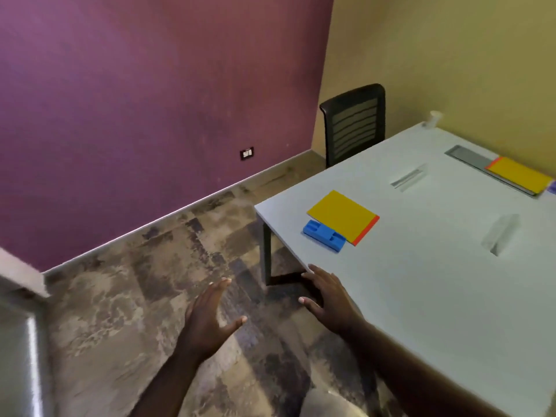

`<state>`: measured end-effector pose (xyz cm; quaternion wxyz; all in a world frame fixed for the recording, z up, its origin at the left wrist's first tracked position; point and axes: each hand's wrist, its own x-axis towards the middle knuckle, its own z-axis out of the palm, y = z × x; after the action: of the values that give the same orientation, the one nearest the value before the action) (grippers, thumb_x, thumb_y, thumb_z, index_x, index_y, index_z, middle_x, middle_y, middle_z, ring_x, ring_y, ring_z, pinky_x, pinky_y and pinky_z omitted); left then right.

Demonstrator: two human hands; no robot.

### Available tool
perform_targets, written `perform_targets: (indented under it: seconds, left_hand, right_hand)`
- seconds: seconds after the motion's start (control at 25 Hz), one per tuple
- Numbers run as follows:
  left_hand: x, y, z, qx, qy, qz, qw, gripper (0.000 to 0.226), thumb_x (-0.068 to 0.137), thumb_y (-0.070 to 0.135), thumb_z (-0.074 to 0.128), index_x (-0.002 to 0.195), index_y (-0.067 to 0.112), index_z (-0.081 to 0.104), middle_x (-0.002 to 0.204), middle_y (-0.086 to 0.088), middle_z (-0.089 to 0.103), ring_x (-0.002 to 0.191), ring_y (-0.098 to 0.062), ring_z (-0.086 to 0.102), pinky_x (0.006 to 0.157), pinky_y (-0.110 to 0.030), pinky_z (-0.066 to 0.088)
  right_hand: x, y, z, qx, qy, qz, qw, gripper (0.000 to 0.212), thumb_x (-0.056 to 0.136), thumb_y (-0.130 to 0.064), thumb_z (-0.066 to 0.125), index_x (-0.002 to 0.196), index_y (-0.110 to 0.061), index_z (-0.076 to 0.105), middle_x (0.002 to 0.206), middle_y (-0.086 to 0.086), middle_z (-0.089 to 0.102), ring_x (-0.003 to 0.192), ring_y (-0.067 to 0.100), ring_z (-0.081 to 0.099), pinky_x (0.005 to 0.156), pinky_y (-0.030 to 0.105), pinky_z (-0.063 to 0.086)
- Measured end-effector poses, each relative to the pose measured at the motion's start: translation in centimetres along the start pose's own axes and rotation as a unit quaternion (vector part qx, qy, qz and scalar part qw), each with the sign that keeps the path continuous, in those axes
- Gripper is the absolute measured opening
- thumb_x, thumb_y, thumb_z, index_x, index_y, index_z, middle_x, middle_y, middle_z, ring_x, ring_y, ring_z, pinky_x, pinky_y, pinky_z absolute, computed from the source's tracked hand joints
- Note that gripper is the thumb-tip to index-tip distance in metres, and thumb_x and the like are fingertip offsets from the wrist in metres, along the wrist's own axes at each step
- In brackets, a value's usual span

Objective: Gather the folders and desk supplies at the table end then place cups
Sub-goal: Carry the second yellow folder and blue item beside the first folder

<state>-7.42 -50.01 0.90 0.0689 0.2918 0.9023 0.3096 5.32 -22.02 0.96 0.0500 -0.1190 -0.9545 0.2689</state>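
A yellow folder (341, 214) with an orange edge lies near the left end of the white table (421, 281). A blue plastic desk organiser (323, 235) sits against its near corner. A second yellow folder (519, 174) lies at the far right on a grey tray. A white cup (433, 118) stands at the table's far corner. My left hand (210, 320) hovers over the floor with straight fingers and holds nothing. My right hand (328, 296) is spread at the table's near edge, empty.
A black mesh-back chair (355, 123) stands at the table's far side by the yellow wall. Two pale blurred objects (409, 177) (501, 233) lie on the tabletop. The purple wall carries a socket (246, 153). Patterned floor spreads to the left.
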Motion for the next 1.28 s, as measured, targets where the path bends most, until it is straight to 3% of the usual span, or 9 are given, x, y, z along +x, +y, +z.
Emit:
perform_targets:
  seconds: [0.24, 0.56, 0.72, 1.04, 1.28]
  left_hand:
    - [10.7, 1.3, 1.2, -0.017, -0.061, 0.084, 0.994, 0.089, 0.071, 0.051, 0.078, 0.145, 0.027, 0.036, 0.151, 0.005, 0.038, 0.14, -0.016, 0.033, 0.114, -0.049, 0.031]
    - [25.9, 4.6, 4.9, -0.002, -0.126, 0.16, 0.979, 0.084, 0.073, 0.047, 0.079, 0.143, 0.025, 0.038, 0.149, 0.005, 0.042, 0.137, -0.015, 0.038, 0.112, -0.042, 0.035]
    - [31.6, 6.6, 6.5, -0.011, -0.148, 0.167, 0.975, 0.081, 0.074, 0.048, 0.078, 0.142, 0.025, 0.04, 0.148, 0.006, 0.043, 0.135, -0.012, 0.038, 0.112, -0.046, 0.034]
    - [37.5, 5.0, 8.6, -0.015, -0.226, 0.167, 0.96, 0.077, 0.074, 0.042, 0.079, 0.14, 0.024, 0.043, 0.147, 0.006, 0.044, 0.135, -0.013, 0.04, 0.111, -0.049, 0.035]
    - [41.3, 2.7, 9.1, -0.022, -0.271, 0.191, 0.943, 0.076, 0.076, 0.041, 0.078, 0.141, 0.027, 0.041, 0.147, 0.01, 0.042, 0.136, -0.012, 0.038, 0.112, -0.045, 0.035]
  right_hand:
    - [2.0, 4.1, -1.5, 0.01, 0.066, 0.129, 0.989, 0.055, 0.089, -0.057, 0.052, 0.139, -0.035, 0.041, 0.157, -0.008, 0.029, 0.14, 0.016, 0.032, 0.114, 0.04, 0.032]
    - [9.5, 11.2, -2.2, 0.032, 0.109, 0.213, 0.971, 0.058, 0.09, -0.05, 0.057, 0.141, -0.028, 0.042, 0.155, -0.003, 0.034, 0.139, 0.019, 0.036, 0.113, 0.038, 0.034]
    - [12.4, 14.2, -2.5, 0.033, 0.1, 0.221, 0.97, 0.059, 0.09, -0.05, 0.057, 0.141, -0.024, 0.042, 0.155, 0.0, 0.035, 0.139, 0.02, 0.036, 0.114, 0.038, 0.031]
    - [17.0, 16.9, 0.6, 0.052, 0.013, 0.314, 0.948, 0.083, 0.083, -0.044, 0.07, 0.15, -0.023, 0.025, 0.158, -0.001, 0.029, 0.143, 0.019, 0.031, 0.116, 0.035, 0.027]
    - [20.0, 17.0, 2.3, -0.009, -0.008, 0.338, 0.941, 0.08, 0.08, -0.033, 0.074, 0.147, -0.02, 0.032, 0.151, 0.003, 0.039, 0.136, 0.024, 0.039, 0.113, 0.04, 0.033]
